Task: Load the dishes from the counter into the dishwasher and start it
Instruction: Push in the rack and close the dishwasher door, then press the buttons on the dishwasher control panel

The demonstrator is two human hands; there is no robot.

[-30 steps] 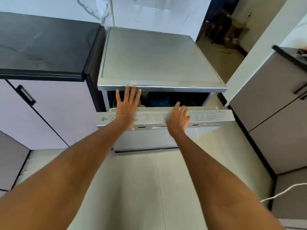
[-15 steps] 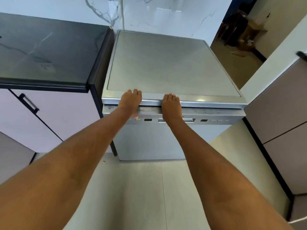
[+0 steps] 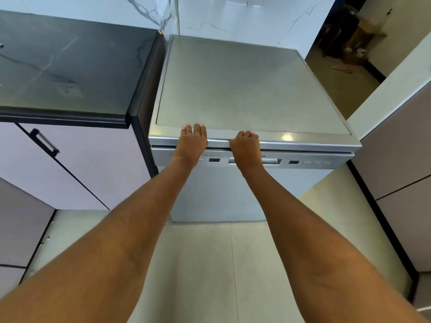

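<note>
Dark counter (image 3: 70,66) sits bare of dishes beside the dishwasher (image 3: 251,89), whose door (image 3: 233,194) I judge shut. My left hand (image 3: 191,145) and right hand (image 3: 245,148) press flat on the door's top edge, fingers close together, gripping nothing. Next I'd lift a hand to the panel (image 3: 303,163) and find start.

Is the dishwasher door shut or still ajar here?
Shut. The dishwasher door stands upright, its control strip tucked flush under the top panel; no interior shows. Left hand and right hand press its upper edge.
</note>
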